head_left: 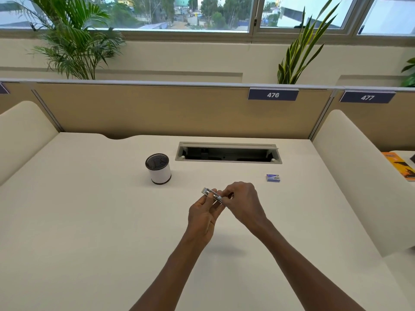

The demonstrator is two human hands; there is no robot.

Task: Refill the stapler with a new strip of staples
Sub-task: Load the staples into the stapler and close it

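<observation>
A small silver stapler [212, 195] is held above the middle of the cream desk [89, 221]. My left hand [202, 215] grips it from below, thumb and fingers around its body. My right hand [241, 204] pinches the stapler's near end with its fingertips; whether a staple strip lies between those fingers is hidden. A small blue staple box [273, 178] lies on the desk to the right, apart from both hands.
A white cylindrical pen holder [158, 168] with a dark mesh top stands at the left behind the hands. An open cable tray slot [228, 151] is set into the desk further back. Padded side dividers flank the desk; an orange book [399, 166] lies far right.
</observation>
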